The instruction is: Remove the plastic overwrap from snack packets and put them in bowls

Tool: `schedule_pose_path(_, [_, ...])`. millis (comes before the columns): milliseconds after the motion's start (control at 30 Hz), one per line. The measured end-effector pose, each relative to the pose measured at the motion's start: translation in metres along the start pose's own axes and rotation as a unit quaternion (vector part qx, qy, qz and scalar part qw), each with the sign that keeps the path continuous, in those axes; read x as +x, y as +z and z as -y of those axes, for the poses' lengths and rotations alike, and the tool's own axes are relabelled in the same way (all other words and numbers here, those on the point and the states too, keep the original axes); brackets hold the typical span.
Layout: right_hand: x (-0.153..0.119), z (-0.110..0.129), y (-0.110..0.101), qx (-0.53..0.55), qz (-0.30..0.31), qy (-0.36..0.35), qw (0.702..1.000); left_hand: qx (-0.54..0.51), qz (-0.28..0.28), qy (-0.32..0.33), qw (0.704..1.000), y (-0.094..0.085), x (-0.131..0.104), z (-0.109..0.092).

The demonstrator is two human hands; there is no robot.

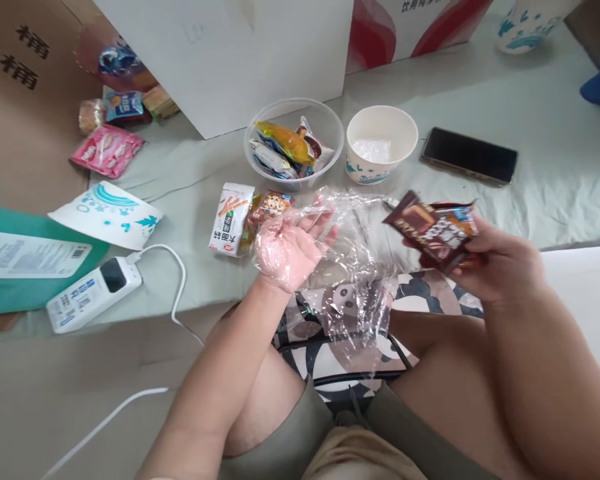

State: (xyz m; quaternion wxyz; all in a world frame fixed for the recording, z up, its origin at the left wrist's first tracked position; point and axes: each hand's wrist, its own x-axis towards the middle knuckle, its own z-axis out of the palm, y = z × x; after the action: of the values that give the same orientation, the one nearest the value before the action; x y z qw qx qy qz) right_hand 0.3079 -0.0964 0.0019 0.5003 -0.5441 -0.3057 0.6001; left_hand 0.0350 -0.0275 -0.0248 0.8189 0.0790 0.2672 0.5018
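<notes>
My left hand (293, 250) is palm up with its fingers stretched out, and a thin clear plastic bag (355, 287) covers it. The bag spreads to the right and hangs down over my lap. In my right hand (505, 257) are brown snack packets (433, 230), held at their right end beside the bag's upper right side; how many there are I cannot tell. Just beyond my left hand lie a white snack packet (231, 219) and a brown, nut-patterned packet (275, 203), the latter partly hidden by the hand.
A clear plastic bowl (294, 177) of several snacks stands behind my hands, beside a paper cup (375, 170) and a phone (470, 157). At left are a pink packet (107, 150), a tipped paper cup (110, 213) and a white power bank (93, 293) with a cable. White box (270, 60) behind.
</notes>
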Motion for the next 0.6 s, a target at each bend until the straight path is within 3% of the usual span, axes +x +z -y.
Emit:
schedule_pose_path(133, [0.004,0.025,0.014,-0.021,-0.122,-0.099,0.987,-0.017,0.02,-0.033,0.999,-0.001,0.0,0.003])
schedule_pose_path(267, [0.047,0.063,0.071,-0.067,-0.111,-0.201,0.971,-0.034,0.023,-0.066,0.997,0.002,0.004,0.007])
schedule_pose_path(400, [0.115,0.088,0.133,-0.238,-0.058,-0.206,0.948,-0.045,0.006,-0.08,0.996,0.005,0.009,0.009])
schedule_pose_path(433, [0.13,0.09,0.144,-0.295,-0.042,-0.189,0.936,-0.044,0.002,-0.08,0.996,0.005,0.009,0.009])
schedule_pose_path(500, [0.154,0.088,0.157,-0.423,-0.026,-0.196,0.884,-0.037,0.0,-0.078,0.996,0.006,0.009,0.008])
schedule_pose_path(600, [0.173,0.08,0.159,-0.54,-0.049,-0.265,0.797,-0.032,0.012,-0.084,0.996,0.007,0.007,0.006])
